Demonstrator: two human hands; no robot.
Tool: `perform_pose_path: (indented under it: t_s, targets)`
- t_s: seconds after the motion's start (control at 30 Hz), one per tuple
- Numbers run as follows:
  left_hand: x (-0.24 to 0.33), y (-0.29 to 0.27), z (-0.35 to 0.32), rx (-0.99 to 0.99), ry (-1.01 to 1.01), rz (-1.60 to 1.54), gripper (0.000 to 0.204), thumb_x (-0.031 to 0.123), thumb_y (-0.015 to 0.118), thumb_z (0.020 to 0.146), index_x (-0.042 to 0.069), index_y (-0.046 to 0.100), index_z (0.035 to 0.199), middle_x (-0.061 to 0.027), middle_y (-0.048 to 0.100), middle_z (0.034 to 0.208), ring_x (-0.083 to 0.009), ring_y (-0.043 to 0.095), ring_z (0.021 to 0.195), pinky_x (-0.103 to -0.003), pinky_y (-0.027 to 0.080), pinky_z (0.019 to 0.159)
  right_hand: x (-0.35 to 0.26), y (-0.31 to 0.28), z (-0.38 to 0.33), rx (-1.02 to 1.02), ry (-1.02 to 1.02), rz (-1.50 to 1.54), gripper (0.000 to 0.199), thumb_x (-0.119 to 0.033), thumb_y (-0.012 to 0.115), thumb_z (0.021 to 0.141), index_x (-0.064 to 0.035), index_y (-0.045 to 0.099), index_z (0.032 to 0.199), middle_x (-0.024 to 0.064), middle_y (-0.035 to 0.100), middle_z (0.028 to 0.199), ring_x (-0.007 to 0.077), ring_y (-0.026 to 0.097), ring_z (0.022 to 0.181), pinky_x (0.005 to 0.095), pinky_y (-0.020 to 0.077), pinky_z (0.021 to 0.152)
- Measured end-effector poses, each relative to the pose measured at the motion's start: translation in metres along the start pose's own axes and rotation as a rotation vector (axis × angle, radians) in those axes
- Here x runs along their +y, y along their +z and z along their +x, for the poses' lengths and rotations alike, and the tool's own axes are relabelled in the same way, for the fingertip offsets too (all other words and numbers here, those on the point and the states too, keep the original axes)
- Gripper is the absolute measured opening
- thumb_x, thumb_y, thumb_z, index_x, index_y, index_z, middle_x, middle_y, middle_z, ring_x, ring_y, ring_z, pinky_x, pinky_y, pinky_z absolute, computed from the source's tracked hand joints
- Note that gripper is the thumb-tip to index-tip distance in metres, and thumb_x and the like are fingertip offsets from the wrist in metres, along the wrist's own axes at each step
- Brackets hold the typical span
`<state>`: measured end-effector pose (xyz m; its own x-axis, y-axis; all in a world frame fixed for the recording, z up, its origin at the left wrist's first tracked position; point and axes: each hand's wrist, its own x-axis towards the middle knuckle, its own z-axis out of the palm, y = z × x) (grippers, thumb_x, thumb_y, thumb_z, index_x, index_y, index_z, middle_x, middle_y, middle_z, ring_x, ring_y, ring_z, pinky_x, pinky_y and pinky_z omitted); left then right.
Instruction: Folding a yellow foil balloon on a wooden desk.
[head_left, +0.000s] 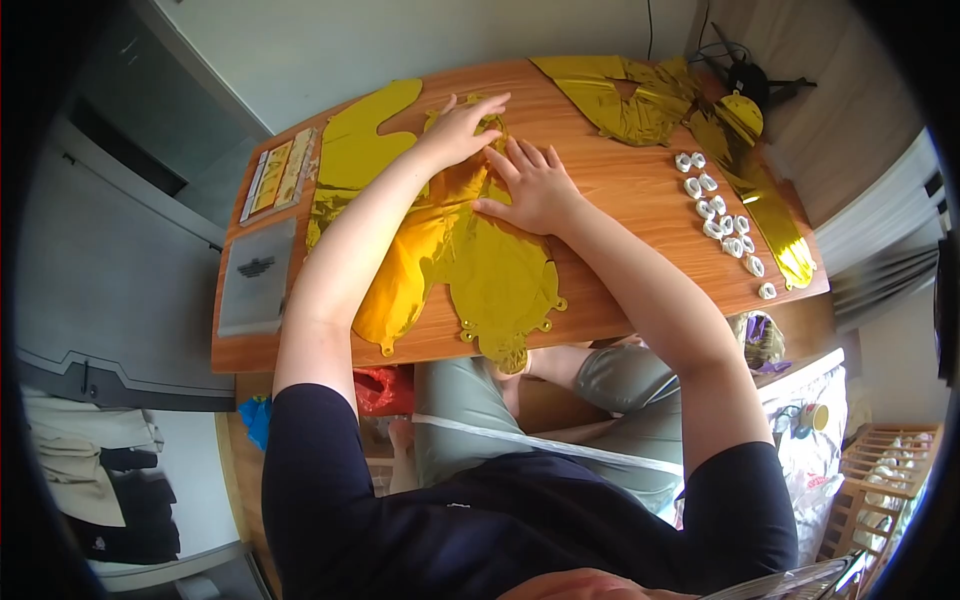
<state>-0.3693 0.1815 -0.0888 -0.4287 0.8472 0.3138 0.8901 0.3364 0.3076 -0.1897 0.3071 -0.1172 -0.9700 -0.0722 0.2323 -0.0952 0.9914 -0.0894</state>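
Note:
A flat gold foil balloon [505,275], creased and uninflated, lies across the middle of the wooden table [620,230]. Its near end, edged with small round tabs, reaches over the front edge of the table. My left hand [462,132] rests at the balloon's far end, fingers stretched out and nothing gripped. Just nearer and to the right, my right hand [535,188] lies with fingers spread, its thumb side against the foil. To the left, partly behind my left forearm, is another flat gold foil piece [355,150].
More gold foil [625,105] lies at the far right, and a strip of it [768,225] runs along the right edge. Several small white rolls [720,207] stand beside that strip. A black antenna device [748,78] sits in the back corner. At left are flat packets [275,178] and a clear bag [258,285].

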Motion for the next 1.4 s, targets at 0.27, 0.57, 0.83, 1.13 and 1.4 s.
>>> perform_pose_path:
  t_s: [0.27,0.57,0.83,1.13,1.4]
  targets:
    - [0.004,-0.004,0.004,-0.107,0.014,0.059,0.055,0.035,0.062,0.101,0.025,0.047,0.153,-0.0014,0.070,0.133,-0.0202,0.055,0.135,-0.058,0.010,0.128,0.000,-0.003,-0.001,-0.021,-0.002,-0.009,0.099,-0.082,0.039,0.093,-0.0106,0.032,0.160,0.0246,0.032,0.163,0.0376,0.028,0.153,0.0547,0.0182,0.124]
    - [0.000,-0.009,-0.009,0.006,-0.243,-0.692,0.064,0.047,0.041,0.110,0.014,0.029,0.163,-0.0067,0.038,0.165,-0.0235,0.038,0.150,-0.045,0.022,0.126,-0.011,-0.004,0.004,-0.057,0.004,0.010,0.099,-0.083,0.038,0.092,-0.0147,0.028,0.163,0.0240,0.028,0.165,0.0371,0.023,0.155,0.0566,0.0167,0.125]
    - [0.058,-0.056,-0.134,-0.309,0.216,-0.224,0.037,0.021,0.079,0.088,0.019,0.075,0.124,-0.0049,0.063,0.128,-0.0252,0.053,0.127,-0.041,0.038,0.114,0.003,0.010,0.004,0.020,-0.002,-0.007,0.098,-0.083,0.041,0.091,-0.0178,0.028,0.163,0.0230,0.030,0.165,0.0368,0.026,0.154,0.0572,0.0173,0.125]
    - [0.095,-0.056,-0.181,-0.437,0.080,-0.086,0.054,0.039,0.083,0.082,0.032,0.070,0.135,-0.0026,0.055,0.131,-0.0254,0.051,0.123,-0.041,0.038,0.111,0.001,0.008,0.003,0.030,0.005,0.000,0.099,-0.084,0.042,0.091,-0.0172,0.030,0.162,0.0235,0.032,0.164,0.0372,0.027,0.154,0.0569,0.0183,0.125]
    - [0.092,-0.044,-0.175,-0.304,0.212,-0.131,0.038,0.023,0.083,0.081,0.020,0.078,0.118,-0.0021,0.065,0.111,-0.0213,0.063,0.093,-0.033,0.053,0.087,0.000,0.006,0.003,-0.010,0.025,-0.012,0.098,-0.085,0.038,0.091,-0.0191,0.026,0.164,0.0225,0.030,0.165,0.0364,0.025,0.155,0.0565,0.0172,0.125]
